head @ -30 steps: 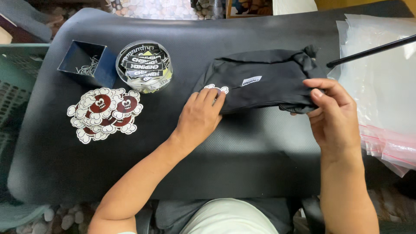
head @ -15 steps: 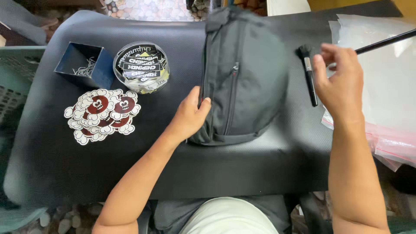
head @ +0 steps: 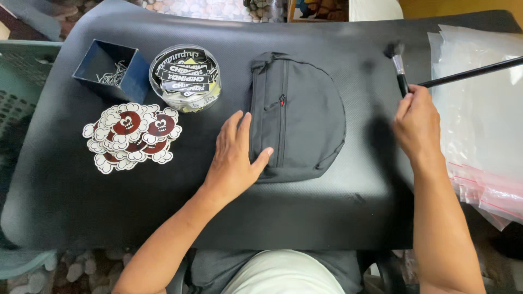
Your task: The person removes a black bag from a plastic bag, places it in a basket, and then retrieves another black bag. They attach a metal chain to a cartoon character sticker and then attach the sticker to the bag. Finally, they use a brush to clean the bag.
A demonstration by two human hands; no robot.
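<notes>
Head view, left to right across the black padded worktop point(head: 163, 218). Near the far left corner stands a small dark-blue open box point(head: 111, 69) holding thin metal pins. Just beside it is a round clear plastic tub point(head: 185, 77) filled with black-and-white labels. In front of both lies a loose heap of red-and-white die-cut stickers point(head: 132, 136).

At mid-worktop lies a black fabric pouch with a rounded right edge and a vertical zip point(head: 297, 114), flat and zip side up. The left hand point(head: 235, 158) rests open and flat on the pouch's near left corner, thumb on the fabric, pinning it and gripping nothing.

Towards the right edge the right hand point(head: 417, 122) pinches the handle of a slim black brush point(head: 399, 68), whose bristles point to the far edge, clear of the pouch. A thin black rod point(head: 474, 71) crosses a stack of clear plastic bags point(head: 479, 125) at the right edge.

Risk, as judged: the brush is held only at its handle end and could slip or swing against the rod. A sideways stroke could drag the lightly pinned pouch towards the tub.

Compared with half a second ago, the pouch has settled flatter and nearer the middle. The left hand has spread onto its corner, and the right hand has drawn back along the brush handle.
</notes>
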